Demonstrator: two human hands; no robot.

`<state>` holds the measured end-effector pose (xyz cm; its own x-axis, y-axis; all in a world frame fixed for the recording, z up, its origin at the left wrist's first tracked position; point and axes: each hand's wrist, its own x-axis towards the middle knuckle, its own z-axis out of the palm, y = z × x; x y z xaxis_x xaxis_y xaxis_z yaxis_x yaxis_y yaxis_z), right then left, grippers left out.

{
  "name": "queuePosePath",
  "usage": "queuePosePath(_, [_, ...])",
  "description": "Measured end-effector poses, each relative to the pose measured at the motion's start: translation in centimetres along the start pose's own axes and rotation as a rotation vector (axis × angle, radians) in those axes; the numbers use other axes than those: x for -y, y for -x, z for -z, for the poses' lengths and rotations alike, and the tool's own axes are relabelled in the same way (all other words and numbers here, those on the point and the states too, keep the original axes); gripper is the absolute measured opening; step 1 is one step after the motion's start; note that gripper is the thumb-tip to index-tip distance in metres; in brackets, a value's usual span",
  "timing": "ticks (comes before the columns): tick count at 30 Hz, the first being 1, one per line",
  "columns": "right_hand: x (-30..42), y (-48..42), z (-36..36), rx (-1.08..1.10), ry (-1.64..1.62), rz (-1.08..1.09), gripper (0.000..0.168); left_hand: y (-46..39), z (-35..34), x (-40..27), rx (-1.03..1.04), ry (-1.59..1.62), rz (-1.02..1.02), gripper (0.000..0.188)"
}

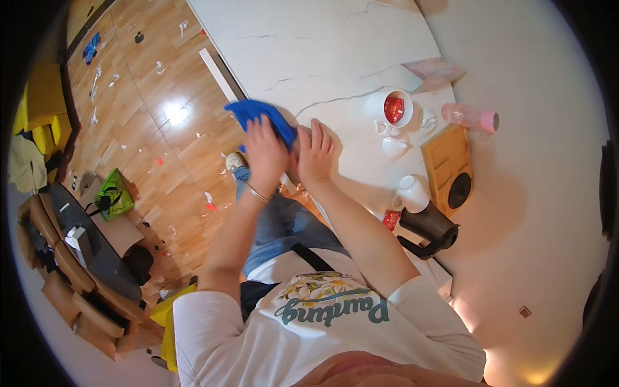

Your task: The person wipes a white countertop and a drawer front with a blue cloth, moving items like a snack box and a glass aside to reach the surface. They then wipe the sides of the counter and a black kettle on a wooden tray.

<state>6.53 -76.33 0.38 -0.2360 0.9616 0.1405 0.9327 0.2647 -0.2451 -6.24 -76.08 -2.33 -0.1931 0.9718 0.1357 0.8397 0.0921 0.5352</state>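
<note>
A piece of blue cloth point(261, 110) is bunched at the edge of the white marble-patterned table point(309, 53). My left hand point(265, 152), slightly blurred and with a bangle at the wrist, grips the cloth from the near side. Close beside it, my right hand point(315, 155) is at the cloth's right end with its fingers raised; its thumb side is partly hidden, so its hold cannot be told. Below the hands are my jeans-clad legs and a light patterned shoe point(235, 162) on the wooden floor.
To the right are a white mug point(413, 193), a white cup with a red packet point(394, 109), a black kettle point(430, 227), a wooden tray point(442, 164) and a pink bottle point(469, 117). Scraps litter the floor point(159, 140); a green bag point(115, 193) lies left.
</note>
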Motion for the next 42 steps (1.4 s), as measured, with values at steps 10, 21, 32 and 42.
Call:
queuePosePath(10, [-0.2, -0.1, -0.4, -0.070, -0.095, -0.054, 0.045, -10.8, 0.7, -0.3, 0.134, -0.333, -0.109, 0.073])
queuePosePath(21, [-0.2, 0.1, -0.5, -0.035, -0.107, -0.091, 0.041, -14.4, -0.1, 1.4, 0.033, -0.367, -0.185, 0.057])
queuePosePath(32, [-0.5, -0.1, -0.3, -0.035, -0.141, -0.126, 0.043, -16.1, 2.2, 1.3, 0.254, -0.326, -0.139, 0.065])
queuePosePath(42, [-0.2, 0.1, 0.5, -0.005, -0.205, -0.224, 0.046, -23.3, -1.8, -1.9, 0.329, -0.394, -0.439, 0.067])
